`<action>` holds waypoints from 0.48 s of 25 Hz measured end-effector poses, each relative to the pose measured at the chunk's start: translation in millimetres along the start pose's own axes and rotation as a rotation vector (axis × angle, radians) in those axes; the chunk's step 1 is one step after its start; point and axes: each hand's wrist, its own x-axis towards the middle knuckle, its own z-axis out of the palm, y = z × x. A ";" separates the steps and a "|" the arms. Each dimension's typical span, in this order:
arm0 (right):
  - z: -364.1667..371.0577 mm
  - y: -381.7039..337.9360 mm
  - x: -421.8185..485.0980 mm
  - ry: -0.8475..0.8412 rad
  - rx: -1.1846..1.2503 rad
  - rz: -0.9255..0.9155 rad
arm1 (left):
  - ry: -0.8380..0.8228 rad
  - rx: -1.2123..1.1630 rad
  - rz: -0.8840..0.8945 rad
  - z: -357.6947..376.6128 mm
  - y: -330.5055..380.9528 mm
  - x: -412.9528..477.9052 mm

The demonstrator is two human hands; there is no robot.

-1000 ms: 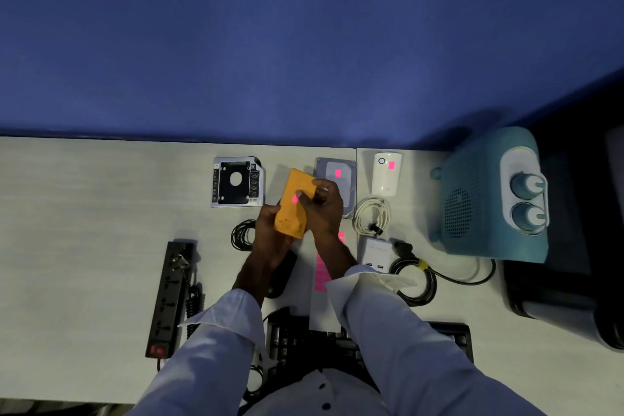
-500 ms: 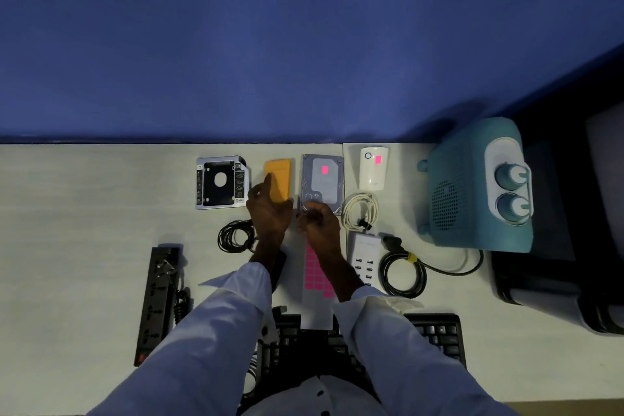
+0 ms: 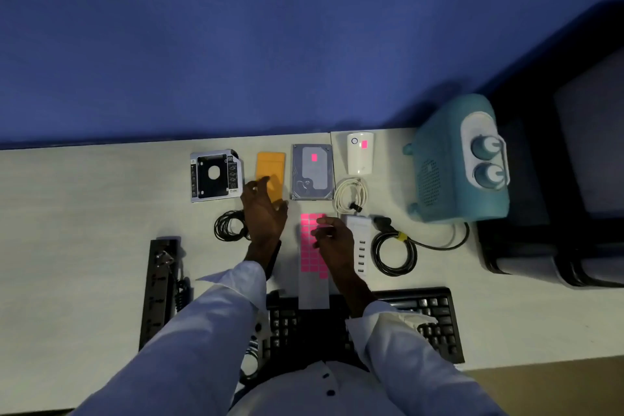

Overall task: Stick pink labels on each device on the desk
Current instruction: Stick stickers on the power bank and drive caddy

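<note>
An orange device (image 3: 270,169) lies flat on the desk between a silver drive caddy (image 3: 215,175) and a grey hard drive (image 3: 312,177) that bears a pink label. A white adapter (image 3: 360,153) at the back also carries a pink label. My left hand (image 3: 264,213) rests over the orange device's near end, fingers spread, holding nothing. My right hand (image 3: 332,240) lies on the pink label sheet (image 3: 310,257), fingertips on the upper stickers; its grip is unclear. A white USB hub (image 3: 360,246) sits just right of that hand.
A black power strip (image 3: 158,284) lies at the left, a coiled black cable (image 3: 229,226) beside my left wrist, a white cable (image 3: 351,194) and a black cord coil (image 3: 393,252) to the right. A teal heater (image 3: 456,159) stands at the right. A black keyboard (image 3: 429,317) is near me.
The orange device, held up in both hands a second ago, now lies on the desk. My right hand has moved back onto the label sheet. My left hand has let go.
</note>
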 end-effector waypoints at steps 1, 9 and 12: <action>-3.7 8.9 -6.4 0.018 -0.025 -0.024 | -0.012 -0.013 0.044 -3.4 1.2 -18.5; -28.1 59.1 -64.0 0.101 -0.257 -0.091 | -0.230 0.021 -0.022 7.9 -17.9 -161.0; -35.0 68.0 -85.4 0.105 -0.319 -0.129 | -0.342 -0.065 -0.207 14.3 -18.9 -180.2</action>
